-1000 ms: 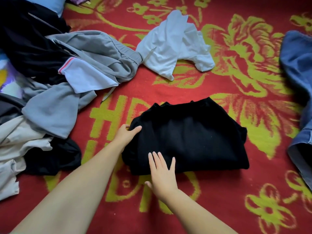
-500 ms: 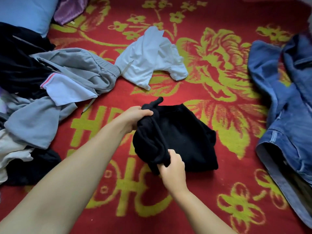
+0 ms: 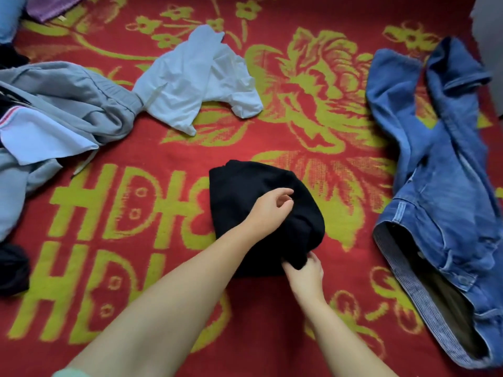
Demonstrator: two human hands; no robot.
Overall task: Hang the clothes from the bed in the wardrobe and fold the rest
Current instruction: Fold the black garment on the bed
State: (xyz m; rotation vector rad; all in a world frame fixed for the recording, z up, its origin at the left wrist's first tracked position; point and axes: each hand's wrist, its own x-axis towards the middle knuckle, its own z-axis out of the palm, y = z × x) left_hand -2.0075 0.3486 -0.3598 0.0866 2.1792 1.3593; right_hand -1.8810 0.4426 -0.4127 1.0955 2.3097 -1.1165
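Grey garments (image 3: pixel 62 104), crumpled, at 9 o'clock; white cloth (image 3: pixel 196 85) at 11. Bare red-and-yellow woven bedcover (image 3: pixel 152 213) between. Centre: black garment (image 3: pixel 245 191), folded into a soft, rounded bundle. Left hand (image 3: pixel 268 210) rests on it, fingers loosely curled; right hand (image 3: pixel 306 276) pinches its near corner. Denim jacket (image 3: pixel 446 186) at 3 o'clock, well apart.

Bare red bedspread (image 3: pixel 168 268) is lying open around my folded black garment (image 3: pixel 245 191). Denim jeans (image 3: pixel 449 186) are blocking my right, grey trousers (image 3: pixel 68 104) and a white shirt (image 3: pixel 196 80) crowding left and ahead.
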